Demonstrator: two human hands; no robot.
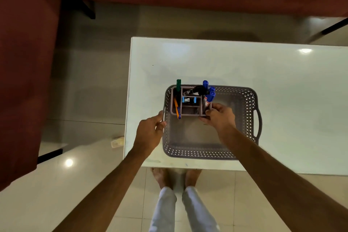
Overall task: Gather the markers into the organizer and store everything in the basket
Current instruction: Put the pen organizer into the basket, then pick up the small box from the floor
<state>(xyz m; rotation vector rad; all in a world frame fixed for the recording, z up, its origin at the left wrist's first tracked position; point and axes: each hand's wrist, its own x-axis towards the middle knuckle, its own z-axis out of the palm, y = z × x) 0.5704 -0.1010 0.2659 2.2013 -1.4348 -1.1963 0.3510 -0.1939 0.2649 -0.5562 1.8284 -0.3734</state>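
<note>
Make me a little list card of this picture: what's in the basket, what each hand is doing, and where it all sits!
basket: grey basket on the white table
organizer: grey organizer inside the basket, far-left corner
markers: blue markers, black marker, green marker standing in the organizer
left hand: left hand holds the basket's left handle
right hand: right hand grips the organizer's near right corner

No readable text here. The black marker (194, 91) lying across the organizer (190, 111) carries a pale label with small print, too blurred to make out. The blue markers (209, 98) show a white label with red marks, also unreadable. Nothing else bears lettering.
</note>
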